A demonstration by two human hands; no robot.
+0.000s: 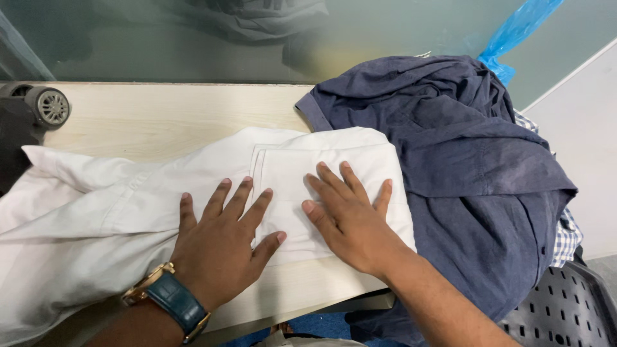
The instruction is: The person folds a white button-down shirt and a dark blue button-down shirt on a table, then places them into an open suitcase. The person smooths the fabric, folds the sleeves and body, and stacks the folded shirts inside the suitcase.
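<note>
A white shirt (116, 199) lies spread across a pale wooden table (160, 112), its folded part with a pocket at the right. My left hand (222, 241), with a gold watch on a blue strap at the wrist, rests flat on the shirt with fingers spread. My right hand (350, 215) presses flat on the folded white part beside it, fingers apart. Neither hand grips anything.
A crumpled dark blue shirt (463, 160) is heaped at the table's right end, over a checked garment (565, 234). A black perforated basket (565, 308) stands lower right. A small wheel (50, 106) sits at far left. Blue plastic (514, 32) hangs behind.
</note>
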